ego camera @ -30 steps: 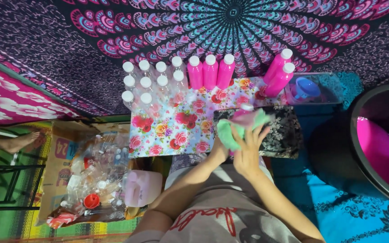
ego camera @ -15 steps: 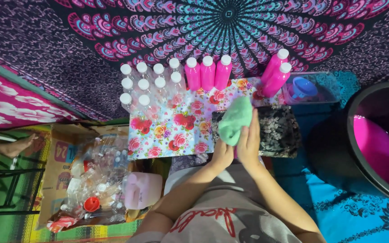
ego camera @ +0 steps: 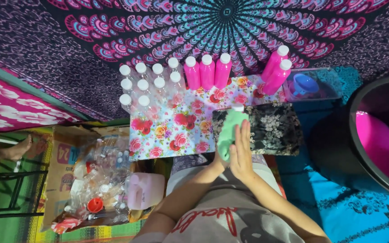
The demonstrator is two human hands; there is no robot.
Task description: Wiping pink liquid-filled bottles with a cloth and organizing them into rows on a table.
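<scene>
Head view, looking down. Landmark: the floral-printed pink and white table mat. At its right edge, over a black flower-patterned tray, the right hand lies flat with fingers extended, pressed against a light-green cloth wrapped round a bottle whose white cap just shows. The left hand is mostly hidden behind the cloth; it appears to grip the wrapped bottle from below, though its closure cannot be told. Along the mat's far edge stand five filled pink plastic bottles with white caps and, towards its far left, a cluster of clear empty capped bottles. Judged from this, a few bottles are filled and roughly twice as many are not. Right of the mat, well apart, a black tub of pink liquid.
</scene>
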